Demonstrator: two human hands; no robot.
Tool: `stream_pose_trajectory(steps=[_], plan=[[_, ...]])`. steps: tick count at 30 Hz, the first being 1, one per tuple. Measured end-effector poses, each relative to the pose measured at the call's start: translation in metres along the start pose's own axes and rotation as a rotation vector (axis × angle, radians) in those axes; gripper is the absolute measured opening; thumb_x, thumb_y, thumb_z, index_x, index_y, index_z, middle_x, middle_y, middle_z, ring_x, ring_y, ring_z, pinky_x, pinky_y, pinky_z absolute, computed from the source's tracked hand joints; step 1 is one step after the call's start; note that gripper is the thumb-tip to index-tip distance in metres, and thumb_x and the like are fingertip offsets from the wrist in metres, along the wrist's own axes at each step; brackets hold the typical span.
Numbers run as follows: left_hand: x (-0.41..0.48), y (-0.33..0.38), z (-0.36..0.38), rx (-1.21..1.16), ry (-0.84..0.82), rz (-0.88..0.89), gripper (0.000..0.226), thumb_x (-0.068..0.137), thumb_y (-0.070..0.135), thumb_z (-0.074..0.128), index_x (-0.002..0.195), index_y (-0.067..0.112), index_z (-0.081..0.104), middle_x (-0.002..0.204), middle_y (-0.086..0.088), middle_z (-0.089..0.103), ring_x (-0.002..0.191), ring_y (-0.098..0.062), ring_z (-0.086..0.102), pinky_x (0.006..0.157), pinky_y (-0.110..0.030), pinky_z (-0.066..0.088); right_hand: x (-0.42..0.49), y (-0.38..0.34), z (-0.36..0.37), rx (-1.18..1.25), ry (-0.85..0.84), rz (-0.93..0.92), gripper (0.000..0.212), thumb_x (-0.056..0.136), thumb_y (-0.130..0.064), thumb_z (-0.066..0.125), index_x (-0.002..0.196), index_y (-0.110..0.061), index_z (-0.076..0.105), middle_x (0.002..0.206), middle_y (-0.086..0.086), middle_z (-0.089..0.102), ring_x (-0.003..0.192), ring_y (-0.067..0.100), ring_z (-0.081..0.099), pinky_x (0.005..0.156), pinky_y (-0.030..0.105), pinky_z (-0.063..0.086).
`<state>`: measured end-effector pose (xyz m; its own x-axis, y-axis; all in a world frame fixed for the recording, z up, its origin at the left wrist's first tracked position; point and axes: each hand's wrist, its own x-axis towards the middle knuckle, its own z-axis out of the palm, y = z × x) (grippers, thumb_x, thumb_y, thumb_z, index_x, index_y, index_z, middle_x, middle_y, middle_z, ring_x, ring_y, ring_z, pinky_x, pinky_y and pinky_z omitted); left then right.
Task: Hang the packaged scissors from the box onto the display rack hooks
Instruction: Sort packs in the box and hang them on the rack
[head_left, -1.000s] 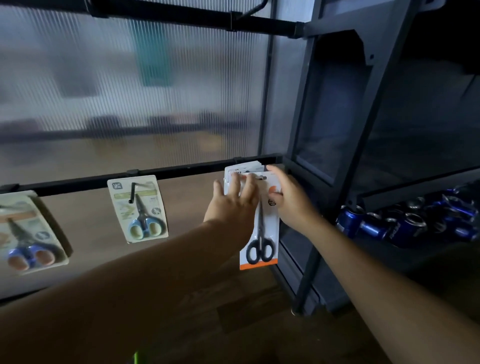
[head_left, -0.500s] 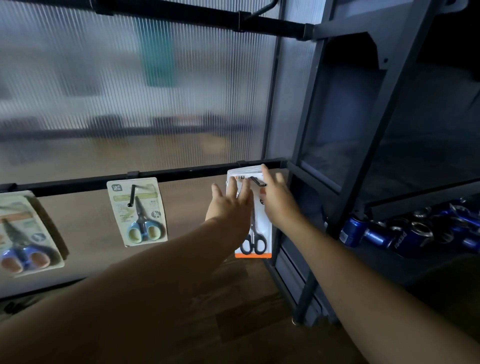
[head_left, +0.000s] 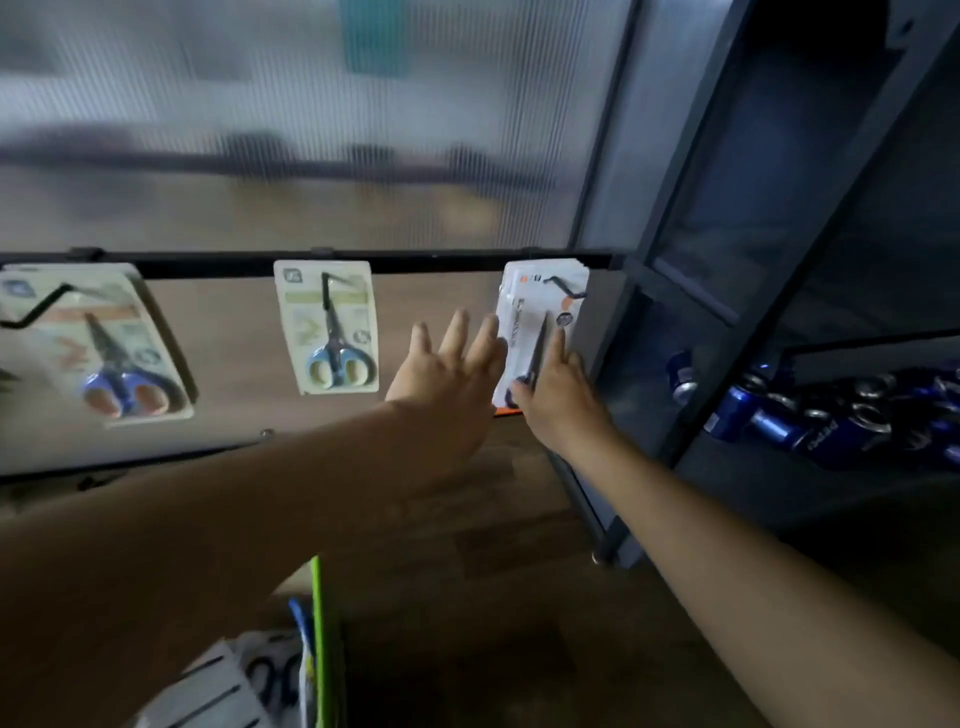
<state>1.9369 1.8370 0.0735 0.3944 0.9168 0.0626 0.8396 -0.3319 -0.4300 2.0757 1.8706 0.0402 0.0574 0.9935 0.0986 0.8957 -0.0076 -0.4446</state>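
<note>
As they stretch forward at frame centre, the left hand (head_left: 449, 371) and right hand (head_left: 561, 397) lie flat, fingers straight, gripping nothing, against white-carded black scissors (head_left: 524, 312) hanging on the right-hand rack hook (head_left: 561, 283).

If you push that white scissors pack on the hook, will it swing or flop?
Probably swings: the white scissors pack hangs only from its hook at the top. Likely fairly stiff, since it lies flat under the right hand. Its smooth front may be slippery.
</note>
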Motion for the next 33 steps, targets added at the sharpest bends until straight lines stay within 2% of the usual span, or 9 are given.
stream_pose_trajectory(steps=[4, 11, 15, 19, 22, 24, 27, 30, 33], plan=[[-0.052, -0.027, 0.03, -0.017, -0.007, -0.02, 0.069, 0.103, 0.048, 0.024, 0.152, 0.011, -0.007, 0.16, -0.012, -0.015, 0.148, -0.035, -0.006, 0.115, -0.055, 0.016, -0.044, -0.043, 0.029, -0.098, -0.119, -0.112, 0.082, 0.097, -0.048, 0.047, 0.155, -0.013, 0.001, 0.153, 0.016, 0.028, 0.135, 0.036, 0.037, 0.099, 0.044, 0.039], [-0.177, -0.095, 0.089, -0.062, -0.104, -0.074, 0.075, 0.099, 0.056, 0.024, 0.154, 0.011, 0.0, 0.162, -0.012, -0.007, 0.148, -0.034, 0.001, 0.116, -0.053, 0.018, -0.118, -0.136, 0.081, -0.154, -0.36, -0.362, 0.078, 0.097, -0.049, 0.048, 0.156, -0.015, 0.009, 0.154, 0.016, 0.028, 0.142, 0.032, 0.029, 0.113, 0.041, 0.028], [-0.232, -0.128, 0.12, -0.077, -0.043, -0.08, 0.07, 0.089, 0.048, 0.029, 0.14, 0.003, 0.045, 0.147, -0.021, 0.041, 0.131, -0.042, 0.044, 0.094, -0.058, 0.044, -0.149, -0.184, 0.119, -0.218, -0.442, -0.517, 0.075, 0.096, -0.05, 0.05, 0.154, -0.015, 0.018, 0.149, 0.012, 0.037, 0.137, 0.03, 0.037, 0.106, 0.041, 0.036], [-0.275, -0.151, 0.151, -0.079, -0.108, -0.108, 0.07, 0.096, 0.05, 0.034, 0.149, 0.007, 0.024, 0.158, -0.016, 0.018, 0.143, -0.036, 0.02, 0.106, -0.051, 0.032, -0.167, -0.215, 0.149, -0.324, -0.487, -0.59, 0.066, 0.096, -0.051, 0.05, 0.147, -0.013, 0.033, 0.141, 0.011, 0.047, 0.129, 0.032, 0.047, 0.098, 0.04, 0.043], [-0.303, -0.158, 0.166, -0.094, -0.104, -0.137, 0.067, 0.091, 0.048, 0.043, 0.143, 0.006, 0.036, 0.149, -0.017, 0.034, 0.137, -0.038, 0.033, 0.098, -0.05, 0.041, -0.177, -0.227, 0.165, -0.44, -0.523, -0.586, 0.052, 0.097, -0.048, 0.048, 0.132, -0.011, 0.05, 0.127, 0.014, 0.058, 0.116, 0.034, 0.056, 0.087, 0.037, 0.049], [-0.314, -0.157, 0.177, -0.115, -0.133, -0.173, 0.07, 0.091, 0.048, 0.041, 0.146, 0.006, 0.03, 0.152, -0.015, 0.029, 0.14, -0.036, 0.027, 0.102, -0.051, 0.037, -0.186, -0.227, 0.173, -0.51, -0.597, -0.561, 0.047, 0.098, -0.049, 0.044, 0.113, -0.007, 0.06, 0.106, 0.014, 0.062, 0.1, 0.032, 0.058, 0.071, 0.031, 0.042], [-0.318, -0.148, 0.186, -0.134, -0.178, -0.166, 0.071, 0.097, 0.05, 0.036, 0.15, 0.009, 0.013, 0.157, -0.012, 0.01, 0.145, -0.033, 0.01, 0.109, -0.05, 0.027, -0.204, -0.218, 0.18, -0.553, -0.757, -0.517, 0.04, 0.097, -0.048, 0.048, 0.084, -0.01, 0.054, 0.086, 0.007, 0.057, 0.086, 0.026, 0.057, 0.061, 0.03, 0.037], [-0.311, -0.146, 0.185, -0.158, -0.139, -0.143, 0.071, 0.096, 0.049, 0.038, 0.149, 0.009, 0.016, 0.156, -0.013, 0.013, 0.143, -0.033, 0.014, 0.107, -0.05, 0.031, -0.212, -0.207, 0.186, -0.588, -0.782, -0.518, 0.017, 0.095, -0.023, 0.053, 0.084, -0.01, 0.052, 0.104, 0.011, 0.064, 0.098, 0.029, 0.062, 0.066, 0.028, 0.038], [-0.304, -0.147, 0.184, -0.192, -0.122, -0.155, 0.068, 0.094, 0.044, 0.043, 0.147, 0.008, 0.021, 0.152, -0.012, 0.021, 0.14, -0.032, 0.021, 0.103, -0.047, 0.035, -0.206, -0.199, 0.187, -0.56, -0.707, -0.495, 0.023, 0.091, -0.01, 0.054, 0.071, -0.013, 0.042, 0.097, 0.012, 0.064, 0.096, 0.032, 0.065, 0.064, 0.029, 0.041]])
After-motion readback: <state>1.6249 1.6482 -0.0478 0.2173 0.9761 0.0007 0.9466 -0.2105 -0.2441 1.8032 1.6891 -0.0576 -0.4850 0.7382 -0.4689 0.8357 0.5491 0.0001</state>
